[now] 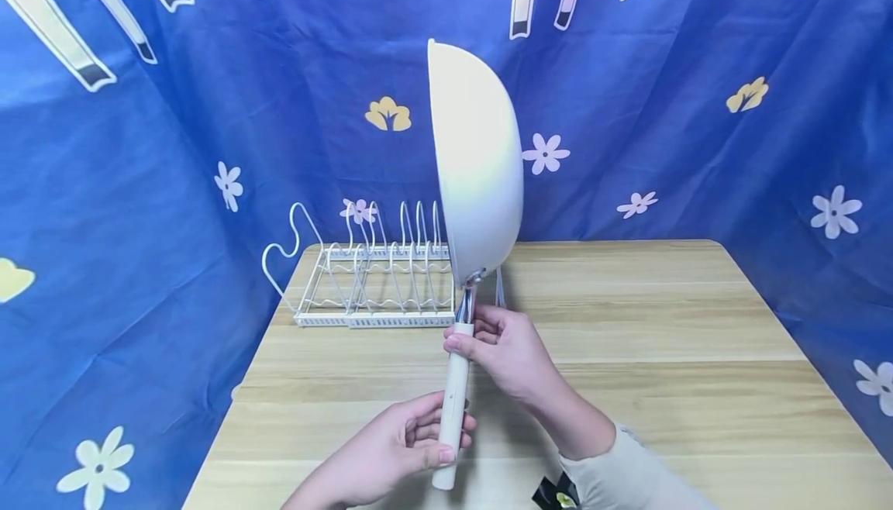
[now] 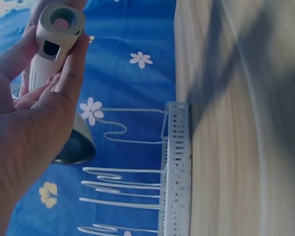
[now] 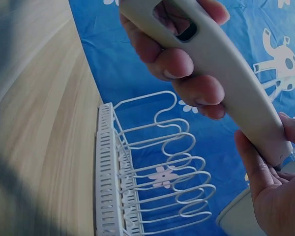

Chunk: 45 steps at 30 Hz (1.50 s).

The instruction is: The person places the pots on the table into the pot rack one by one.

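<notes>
A white wok (image 1: 481,161) with a dark inside (image 2: 77,147) is held up on edge above the table, its open side facing left. Its long cream handle (image 1: 453,409) points down toward me. My left hand (image 1: 391,444) grips the handle near its lower end, thumb in front and fingers behind. Higher up, my right hand (image 1: 516,355) pinches the handle just below the metal neck (image 1: 467,302). The right wrist view shows the hang hole in the handle (image 3: 231,64), with the left hand's fingers (image 3: 201,91) wrapped beneath it. Behind the wok, a white wire pan rack (image 1: 401,322) is partly hidden.
The rack stands on a light wooden table (image 1: 628,386), toward the back and left of middle, its wire dividers (image 3: 157,172) upright. A blue patterned cloth (image 1: 279,107) hangs behind and at the sides. Near my right sleeve (image 1: 628,471) lies a small black item (image 1: 551,492).
</notes>
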Tool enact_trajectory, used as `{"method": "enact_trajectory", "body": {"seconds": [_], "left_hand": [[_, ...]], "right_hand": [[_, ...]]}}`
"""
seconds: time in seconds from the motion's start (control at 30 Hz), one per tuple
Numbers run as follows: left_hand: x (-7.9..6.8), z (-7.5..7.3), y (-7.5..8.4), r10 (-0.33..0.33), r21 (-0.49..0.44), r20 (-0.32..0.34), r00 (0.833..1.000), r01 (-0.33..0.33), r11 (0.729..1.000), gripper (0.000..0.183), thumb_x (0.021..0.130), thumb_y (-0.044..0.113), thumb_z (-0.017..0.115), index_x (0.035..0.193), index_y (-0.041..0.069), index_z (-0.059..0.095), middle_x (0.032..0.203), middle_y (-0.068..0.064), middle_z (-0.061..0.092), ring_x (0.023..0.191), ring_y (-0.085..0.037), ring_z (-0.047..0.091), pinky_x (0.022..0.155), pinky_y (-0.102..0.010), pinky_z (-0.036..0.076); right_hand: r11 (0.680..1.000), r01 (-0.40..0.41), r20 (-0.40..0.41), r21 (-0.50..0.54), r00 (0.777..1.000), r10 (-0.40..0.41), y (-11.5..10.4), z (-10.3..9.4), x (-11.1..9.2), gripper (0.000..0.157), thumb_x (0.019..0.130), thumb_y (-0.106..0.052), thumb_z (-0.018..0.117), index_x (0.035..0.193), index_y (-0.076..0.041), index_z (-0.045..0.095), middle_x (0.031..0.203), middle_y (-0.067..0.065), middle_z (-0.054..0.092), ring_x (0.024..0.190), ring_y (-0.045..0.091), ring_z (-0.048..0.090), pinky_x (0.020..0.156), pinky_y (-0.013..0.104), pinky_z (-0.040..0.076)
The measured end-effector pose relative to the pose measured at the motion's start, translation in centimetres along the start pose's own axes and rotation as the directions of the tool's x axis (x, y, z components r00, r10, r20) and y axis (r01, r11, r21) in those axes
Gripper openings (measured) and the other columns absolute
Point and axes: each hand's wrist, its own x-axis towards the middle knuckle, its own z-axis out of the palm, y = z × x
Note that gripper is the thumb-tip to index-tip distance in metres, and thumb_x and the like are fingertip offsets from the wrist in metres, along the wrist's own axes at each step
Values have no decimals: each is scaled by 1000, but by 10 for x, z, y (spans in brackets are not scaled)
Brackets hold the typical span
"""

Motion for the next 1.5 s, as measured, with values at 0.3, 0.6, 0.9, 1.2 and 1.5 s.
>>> {"method": "enact_trajectory", "body": {"seconds": [0.3, 0.6, 0.9, 1.2, 1.5], "left_hand": [[-7, -9, -9, 5, -54, 22, 1000, -4, 999, 52, 108, 8, 65, 153, -10, 47, 143, -22, 67, 128, -9, 72, 108, -22, 59], [-10, -12, -16, -9, -90, 19, 1000, 11, 996, 58, 108, 10, 65, 154, -17, 42, 143, -33, 65, 126, -8, 73, 107, -21, 59], [-11, -14, -26, -7, -113, 27, 1000, 10, 994, 56, 107, 7, 65, 151, -19, 43, 141, -33, 65, 123, -8, 74, 105, -21, 60], [-8, -13, -27, -21, -113, 37, 999, 25, 993, 57, 108, 9, 66, 150, -21, 42, 139, -32, 66, 121, -7, 74, 104, -19, 59], [-8, -18, -32, -35, -86, 26, 999, 37, 996, 61, 108, 11, 66, 151, -23, 39, 141, -41, 61, 120, -7, 74, 103, -17, 59]], "right_hand": [[998, -52, 15, 44, 999, 51, 10, 10, 7, 46, 95, -9, 82, 135, 8, 66, 116, 24, 80, 103, 27, 82, 93, 29, 67], [989, -105, 21, 100, 994, 103, 28, 16, 13, 41, 98, -7, 79, 132, 11, 66, 112, 26, 80, 98, 24, 82, 92, 32, 68], [981, -148, 23, 123, 989, 146, 47, 20, 19, 35, 96, -8, 80, 125, 9, 70, 107, 21, 82, 91, 17, 81, 93, 32, 67], [976, -162, 43, 146, 987, 157, 58, 17, 19, 36, 98, -8, 78, 126, 13, 67, 109, 25, 81, 91, 15, 81, 91, 31, 67], [975, -171, 45, 142, 985, 166, 65, 18, 24, 35, 99, -9, 78, 124, 12, 67, 110, 25, 81, 92, 16, 81, 92, 31, 67]]}}
